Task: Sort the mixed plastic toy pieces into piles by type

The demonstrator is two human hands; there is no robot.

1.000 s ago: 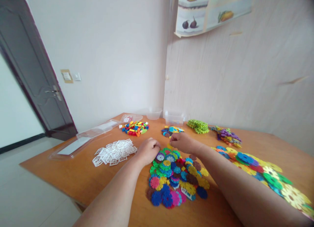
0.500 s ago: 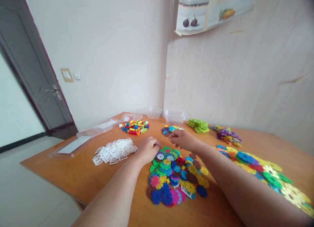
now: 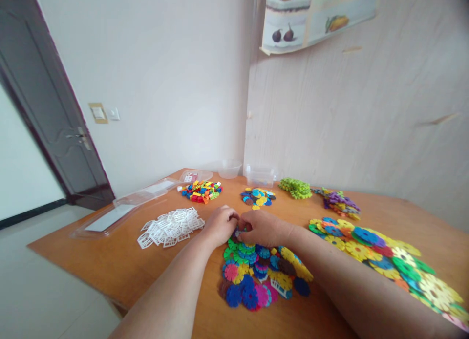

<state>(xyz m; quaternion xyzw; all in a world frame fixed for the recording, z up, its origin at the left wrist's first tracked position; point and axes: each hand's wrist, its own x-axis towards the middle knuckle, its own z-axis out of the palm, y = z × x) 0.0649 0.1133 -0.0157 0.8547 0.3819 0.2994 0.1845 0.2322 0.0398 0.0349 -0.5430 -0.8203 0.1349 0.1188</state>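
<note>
A mixed pile of notched plastic discs [image 3: 249, 275] in blue, green, yellow, pink and brown lies in front of me. My left hand [image 3: 223, 225] rests at its far left edge with the fingers curled; whatever they hold is hidden. Over the far end of the pile, my right hand [image 3: 264, 227] bends its fingers down in a pinch beside the left fingertips, covering some discs. What lies between these fingers I cannot make out. A white plastic window-frame piece [image 3: 279, 288] sticks out of the pile's near right side. Beyond my hands is a smaller heap of discs [image 3: 259, 196].
White lattice pieces [image 3: 172, 226] lie to the left, with small building blocks [image 3: 201, 191] behind them. Clear lids [image 3: 110, 217] and clear tubs [image 3: 261, 174] stand farther off. Green pieces [image 3: 295, 188], purple pieces [image 3: 339, 203] and larger flower discs [image 3: 383, 261] are on the right.
My right hand has moved toward me and left, from near the small far heap down onto the main disc pile. My left hand has stayed almost where it was.
</note>
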